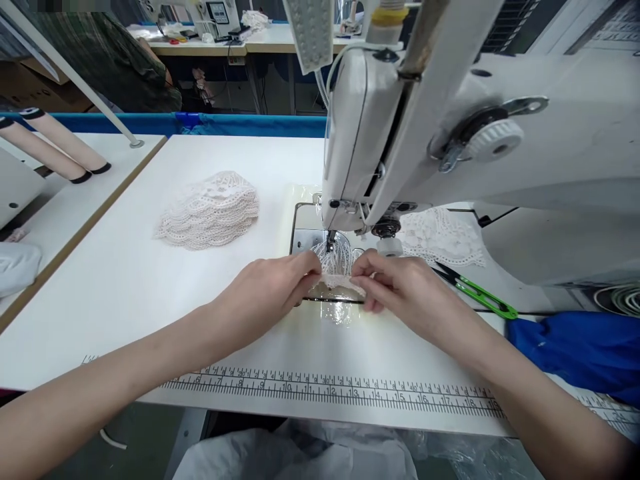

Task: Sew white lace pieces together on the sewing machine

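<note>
Between my two hands a small strip of white lace (337, 281) is stretched just in front of the sewing machine's needle area. My left hand (273, 287) pinches its left end, with fingers closed. At the other end my right hand (387, 277) holds it between thumb and forefinger. A bunch of white threads (336, 257) lies under the presser foot (331, 240), behind the strip. The sewing machine (350, 140) rises above my hands. Left of it rests a stack of lace pieces (213, 210); more lace (440, 237) lies to the right, behind my right hand.
Green thread snips (480, 293) lie right of my right wrist. Blue cloth (580, 350) is bunched at the right edge. A printed ruler (330, 390) runs along the table's front. Beyond the blue divider (260, 125), a person in a dark top (110, 57) is near another bench.
</note>
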The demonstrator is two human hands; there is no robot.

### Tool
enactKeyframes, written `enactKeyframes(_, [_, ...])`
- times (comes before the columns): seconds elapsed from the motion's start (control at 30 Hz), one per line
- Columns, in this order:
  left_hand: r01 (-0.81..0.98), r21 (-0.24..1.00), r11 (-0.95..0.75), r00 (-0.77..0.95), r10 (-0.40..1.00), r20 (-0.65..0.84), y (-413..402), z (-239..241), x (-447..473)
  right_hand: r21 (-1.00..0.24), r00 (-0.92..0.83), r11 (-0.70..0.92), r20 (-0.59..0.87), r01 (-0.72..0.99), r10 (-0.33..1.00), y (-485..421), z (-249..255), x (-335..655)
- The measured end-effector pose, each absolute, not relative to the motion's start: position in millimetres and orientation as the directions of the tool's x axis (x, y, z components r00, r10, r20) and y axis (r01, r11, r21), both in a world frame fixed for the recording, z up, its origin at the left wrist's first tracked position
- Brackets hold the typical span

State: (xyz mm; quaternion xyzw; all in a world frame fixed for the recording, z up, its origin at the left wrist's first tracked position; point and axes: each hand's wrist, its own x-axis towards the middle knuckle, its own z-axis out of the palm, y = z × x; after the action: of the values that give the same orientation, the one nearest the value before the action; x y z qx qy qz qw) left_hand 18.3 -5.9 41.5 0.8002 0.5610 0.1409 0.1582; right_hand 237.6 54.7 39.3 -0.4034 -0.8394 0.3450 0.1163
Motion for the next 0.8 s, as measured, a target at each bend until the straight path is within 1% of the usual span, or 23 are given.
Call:
enactKeyframes(0.03, [0.855, 0.42, -0.305, 0.326, 0.945, 0.024, -4.0, 43.7, 19.0, -0.663, -0.641, 0.454, -0.053, 0.596, 0.765, 54.3, 39.3, 236.8])
enactKeyframes(0.1, [0.854, 0.396, -0.338, 0.363, 0.932, 0.012, 2.2, 45.5, 19.6, -0.602, -0.65, 0.526, 0.015, 0.601, 0.76, 53.7, 37.8, 234.9])
enactKeyframes(0.17, [0.851, 0.343, -0.397, 0.415, 0.91, 0.024, 10.8, 44.5, 19.9, -0.51, -0.67, 0.612, 0.091, 0.604, 0.737, 53.7, 33.2, 233.1])
enactKeyframes(0.23, [0.846, 0.314, -0.431, 0.445, 0.895, 0.031, 20.4, 42.8, 20.6, -0.414, -0.661, 0.681, 0.217, 0.604, 0.718, 54.4, 26.4, 231.7])
enactKeyframes(0.3, [0.835, 0.357, -0.419, 0.443, 0.896, 0.016, 29.7, 42.3, 21.2, -0.338, -0.607, 0.705, 0.358, 0.624, 0.709, 55.7, 20.1, 230.5])
enactKeyframes(0.37, [0.817, 0.433, -0.38, 0.426, 0.905, -0.01, 37.9, 43.3, 20.4, -0.316, -0.549, 0.704, 0.456, 0.636, 0.7, 57.1, 16.4, 229.3])
enactKeyframes(0.4, [0.804, 0.47, -0.364, 0.423, 0.906, -0.022, 41.4, 44.2, 19.2, -0.318, -0.536, 0.704, 0.475, 0.635, 0.698, 57.6, 15.8, 228.6])
enactKeyframes(0.53, [0.712, 0.609, -0.351, 0.485, 0.872, -0.064, 49.8, 46.8, 9.8, -0.367, -0.548, 0.695, 0.432, 0.619, 0.716, 58.4, 17.2, 226.2])
enactKeyframes(0.63, [0.651, 0.676, -0.345, 0.533, 0.842, -0.083, 50.2, 45.6, 2.9, -0.403, -0.552, 0.676, 0.392, 0.617, 0.736, 57.8, 17.0, 225.2])
enactKeyframes(0.73, [0.616, 0.695, -0.372, 0.547, 0.836, -0.037, 45.6, 39.9, 1.0, -0.422, -0.57, 0.68, 0.371, 0.6, 0.733, 56.5, 16.2, 225.7])
enactKeyframes(0.8, [0.611, 0.657, -0.442, 0.567, 0.824, 0.027, 39.2, 33.0, 2.8, -0.405, -0.612, 0.704, 0.352, 0.583, 0.709, 55.2, 16.7, 226.8])
